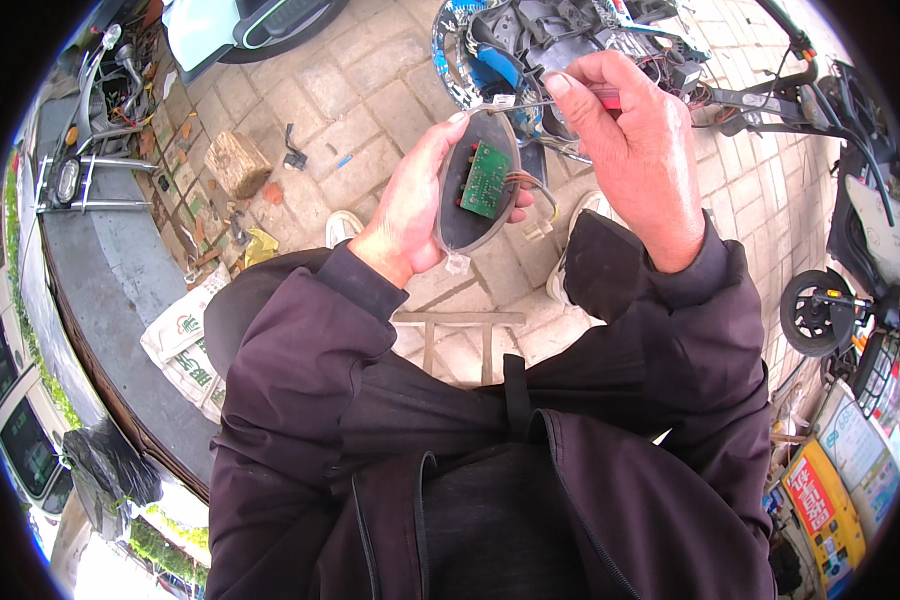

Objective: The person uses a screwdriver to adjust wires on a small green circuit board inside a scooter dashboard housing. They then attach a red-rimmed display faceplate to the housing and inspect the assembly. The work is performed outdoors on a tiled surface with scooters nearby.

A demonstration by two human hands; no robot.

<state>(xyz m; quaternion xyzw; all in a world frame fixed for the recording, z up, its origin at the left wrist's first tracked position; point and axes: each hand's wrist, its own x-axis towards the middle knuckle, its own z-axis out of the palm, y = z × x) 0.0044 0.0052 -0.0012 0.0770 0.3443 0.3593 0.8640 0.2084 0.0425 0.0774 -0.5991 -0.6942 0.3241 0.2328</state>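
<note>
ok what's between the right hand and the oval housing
In the head view, the thin shaft of a red-handled tool runs from the right hand toward the upper end of the oval housing.

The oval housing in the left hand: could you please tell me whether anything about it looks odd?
Yes, it looks opened up: in the dark oval housing, a green circuit board lies exposed, and wires trail over the right side toward a white connector that seems to hang loose.
</note>
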